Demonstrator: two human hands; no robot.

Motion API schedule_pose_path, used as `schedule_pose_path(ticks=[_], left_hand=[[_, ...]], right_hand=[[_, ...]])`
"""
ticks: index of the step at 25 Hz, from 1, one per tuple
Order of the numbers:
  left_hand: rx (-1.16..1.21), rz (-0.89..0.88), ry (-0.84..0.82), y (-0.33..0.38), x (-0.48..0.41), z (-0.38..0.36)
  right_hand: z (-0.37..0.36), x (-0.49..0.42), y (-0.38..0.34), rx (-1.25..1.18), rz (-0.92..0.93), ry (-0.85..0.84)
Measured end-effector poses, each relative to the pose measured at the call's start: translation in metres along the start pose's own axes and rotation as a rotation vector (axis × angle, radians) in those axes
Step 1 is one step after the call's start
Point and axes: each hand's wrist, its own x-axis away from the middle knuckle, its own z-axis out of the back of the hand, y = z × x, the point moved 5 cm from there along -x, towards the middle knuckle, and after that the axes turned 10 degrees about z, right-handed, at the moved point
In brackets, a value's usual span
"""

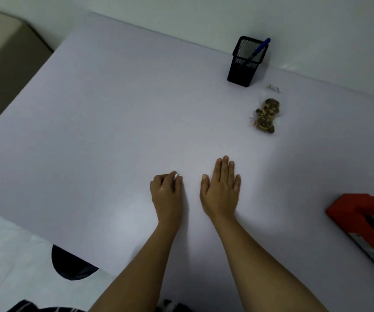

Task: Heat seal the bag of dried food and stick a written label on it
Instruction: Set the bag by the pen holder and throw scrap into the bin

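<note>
A small clear bag of brown dried food [266, 115] lies on the pale table [114, 109] at the far right. The red heat sealer [366, 226] sits at the right edge, partly cut off. A blue pen [258, 51] stands in a black mesh holder [245, 61] at the back. My left hand [167, 192] is curled, its fingertips pinching a small white piece, perhaps a label [177, 176], against the table. My right hand [221, 188] lies flat beside it, palm down, fingers together, holding nothing.
A small clear scrap [273, 88] lies between the pen holder and the bag. The wall runs behind the table. A beige box [4, 64] stands off the table's left. White cloth with a dark patch [69, 264] lies at the near left.
</note>
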Motion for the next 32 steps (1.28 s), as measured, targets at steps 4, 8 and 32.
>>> schedule_pose_path(ticks=[4,8,32], left_hand=[[0.089,0.011,0.015,0.004,-0.003,0.012],[0.284,0.179,-0.014,-0.004,-0.007,0.04],[0.558,0.708,0.268,-0.446,-0.033,0.344]], right_hand=[[0.002,0.001,-0.001,0.007,0.002,0.043],[0.004,0.004,-0.02,0.024,0.049,0.047],[-0.235,0.231,-0.41,-0.233,0.728,-0.326]])
